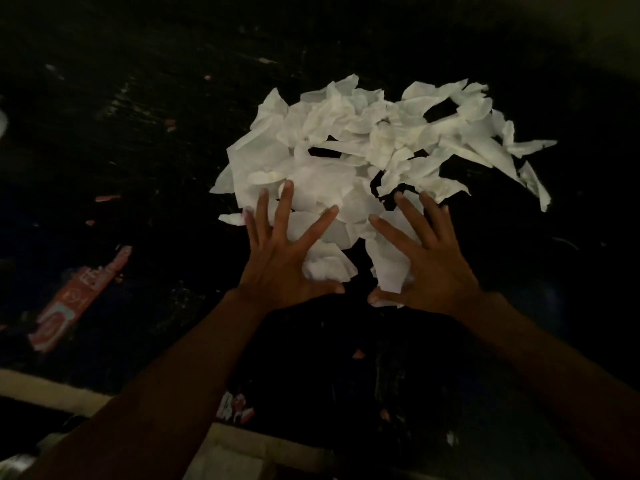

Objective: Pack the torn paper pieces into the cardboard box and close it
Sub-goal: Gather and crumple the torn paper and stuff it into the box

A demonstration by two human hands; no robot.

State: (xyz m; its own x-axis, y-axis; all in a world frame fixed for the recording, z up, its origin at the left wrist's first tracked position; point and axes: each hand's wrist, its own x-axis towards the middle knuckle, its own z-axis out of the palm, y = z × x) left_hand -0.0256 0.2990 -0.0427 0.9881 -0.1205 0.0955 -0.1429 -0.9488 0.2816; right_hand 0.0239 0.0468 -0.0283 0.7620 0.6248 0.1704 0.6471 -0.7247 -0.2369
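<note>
A heap of torn white paper pieces [360,147] lies on a dark tabletop [156,116], spread from the centre towards the right. My left hand [280,261] rests flat on the near left edge of the heap, fingers spread wide. My right hand [429,258] lies flat on the near right edge, fingers also spread, with paper under the palm and thumb. Neither hand grips anything. No cardboard box is visible in this dim view.
A red and white printed wrapper [74,299] lies at the left. Small pink scraps [107,198] dot the dark surface. The table's pale near edge [52,393] runs along the bottom left. Another printed scrap [235,408] sits near that edge.
</note>
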